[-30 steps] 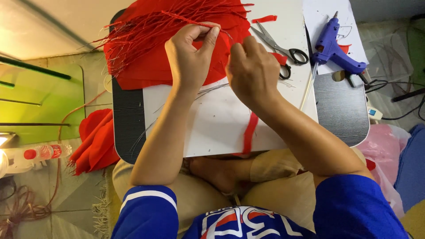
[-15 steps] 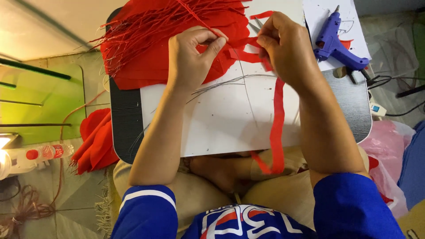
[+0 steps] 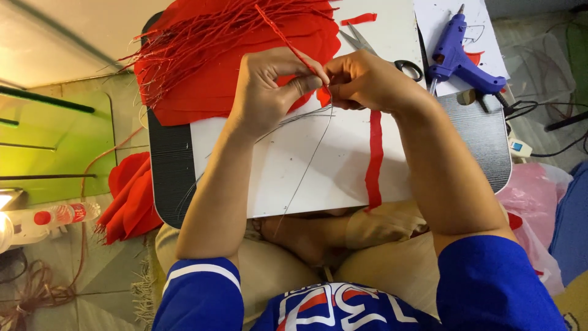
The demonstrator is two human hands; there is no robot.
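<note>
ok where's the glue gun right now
In the head view the blue glue gun lies at the upper right on a white sheet, just right of the scissors and beyond the right hand.

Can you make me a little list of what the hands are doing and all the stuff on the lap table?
Left hand: pinches a thin wire partly wrapped in red
Right hand: pinches a long red paper strip where it meets the wire
Work surface: white sheet on a dark lap table
Behind the hands: pile of red paper sheets and red-wrapped wires
Tools: black-handled scissors, blue glue gun
Beside the table: clear plastic bottle with red cap
</note>
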